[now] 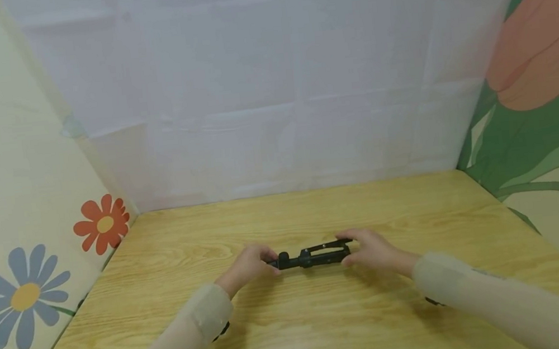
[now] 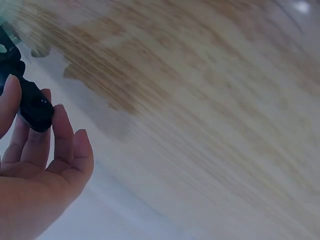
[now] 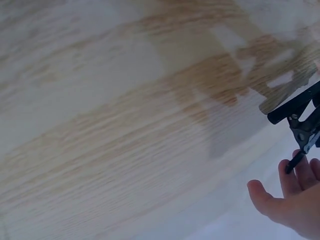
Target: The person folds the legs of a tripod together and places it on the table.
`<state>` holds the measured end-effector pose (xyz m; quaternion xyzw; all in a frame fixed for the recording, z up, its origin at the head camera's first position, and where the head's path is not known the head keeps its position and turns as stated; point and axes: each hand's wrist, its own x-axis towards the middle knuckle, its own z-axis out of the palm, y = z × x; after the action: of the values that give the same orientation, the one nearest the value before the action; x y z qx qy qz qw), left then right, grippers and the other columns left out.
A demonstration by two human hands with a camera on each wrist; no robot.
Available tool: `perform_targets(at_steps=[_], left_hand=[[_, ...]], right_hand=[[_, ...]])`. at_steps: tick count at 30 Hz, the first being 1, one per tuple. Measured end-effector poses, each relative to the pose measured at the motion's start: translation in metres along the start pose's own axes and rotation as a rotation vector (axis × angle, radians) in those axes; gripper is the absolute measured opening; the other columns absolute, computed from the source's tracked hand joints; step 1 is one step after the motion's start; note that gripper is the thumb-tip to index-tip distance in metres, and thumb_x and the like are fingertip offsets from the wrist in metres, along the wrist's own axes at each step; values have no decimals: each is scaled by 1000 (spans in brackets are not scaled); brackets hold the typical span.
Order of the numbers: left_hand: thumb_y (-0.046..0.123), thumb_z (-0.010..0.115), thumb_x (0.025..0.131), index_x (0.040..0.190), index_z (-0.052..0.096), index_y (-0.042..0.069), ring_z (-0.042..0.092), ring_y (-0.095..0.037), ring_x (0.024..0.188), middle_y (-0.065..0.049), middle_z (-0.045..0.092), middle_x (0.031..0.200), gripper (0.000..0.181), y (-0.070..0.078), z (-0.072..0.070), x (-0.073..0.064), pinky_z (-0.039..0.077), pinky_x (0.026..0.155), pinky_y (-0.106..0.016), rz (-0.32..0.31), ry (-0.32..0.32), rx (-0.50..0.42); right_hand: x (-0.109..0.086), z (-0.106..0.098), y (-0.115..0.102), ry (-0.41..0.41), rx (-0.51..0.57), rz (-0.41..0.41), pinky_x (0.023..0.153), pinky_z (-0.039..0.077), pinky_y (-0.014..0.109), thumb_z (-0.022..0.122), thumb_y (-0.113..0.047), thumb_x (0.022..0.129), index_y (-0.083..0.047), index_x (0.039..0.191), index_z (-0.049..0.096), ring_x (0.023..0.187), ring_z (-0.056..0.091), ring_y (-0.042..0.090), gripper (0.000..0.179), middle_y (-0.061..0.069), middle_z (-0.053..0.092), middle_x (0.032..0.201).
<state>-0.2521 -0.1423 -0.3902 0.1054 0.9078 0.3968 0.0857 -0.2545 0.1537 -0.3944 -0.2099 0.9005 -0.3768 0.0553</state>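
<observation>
A small black tripod (image 1: 313, 258) is held lengthwise across the body, low over the wooden table. At its left end, close to a round knob (image 1: 283, 256), my left hand (image 1: 251, 264) pinches it between thumb and fingers. The left wrist view shows the thumb on one side of the black end piece (image 2: 36, 107) and fingertips on the other. On the other end, one thin leg (image 3: 297, 161) is swung out from the rest. Fingertips of my right hand (image 1: 371, 251) touch that leg's tip, while the thumb stands apart from it.
The wood-grain table (image 1: 323, 316) runs back to a creased white sheet (image 1: 271, 85). Flower-printed panels stand on both sides, with daisies on the left panel (image 1: 22, 182) and a large tulip on the right panel (image 1: 539, 138).
</observation>
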Motion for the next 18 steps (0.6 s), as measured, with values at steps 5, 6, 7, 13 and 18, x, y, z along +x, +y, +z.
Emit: perform_targets(at_steps=[5, 6, 7, 13, 18], left_hand=[[2, 82, 75, 99, 70, -1, 63, -22, 94, -6, 68, 96, 27, -7, 3, 3, 50, 88, -42, 7, -15, 17], [2, 82, 75, 99, 70, -1, 62, -22, 94, -6, 68, 97, 27, -7, 3, 3, 50, 88, -41, 2, -16, 15], [2, 82, 75, 99, 70, -1, 62, -22, 95, -6, 68, 97, 27, -8, 4, 3, 50, 88, -41, 1, -17, 17], [1, 80, 76, 102, 70, -2, 62, -25, 101, -8, 69, 103, 28, -5, 4, 4, 48, 92, -44, -1, -11, 6], [0, 80, 76, 102, 70, -2, 62, -25, 100, -7, 69, 102, 27, -4, 3, 4, 48, 93, -44, 7, -12, 16]], right_hand=[[1, 2, 0, -2, -19, -17, 105, 35, 56, 81, -11, 78, 4, 134, 53, 128, 44, 42, 64, 20, 53, 137], [2, 2, 0, -2, -22, -23, 105, 35, 56, 81, -11, 78, 5, 134, 53, 128, 44, 42, 65, 20, 53, 136], [2, 3, 0, 1, -21, -25, 105, 34, 56, 81, -10, 77, 5, 134, 53, 128, 45, 42, 65, 20, 54, 136], [3, 4, 5, 3, 0, -31, 106, 32, 57, 81, -8, 76, 5, 135, 52, 129, 43, 42, 67, 20, 53, 137], [4, 4, 8, -6, 14, -43, 107, 31, 57, 80, -8, 77, 5, 135, 51, 130, 42, 43, 66, 19, 54, 136]])
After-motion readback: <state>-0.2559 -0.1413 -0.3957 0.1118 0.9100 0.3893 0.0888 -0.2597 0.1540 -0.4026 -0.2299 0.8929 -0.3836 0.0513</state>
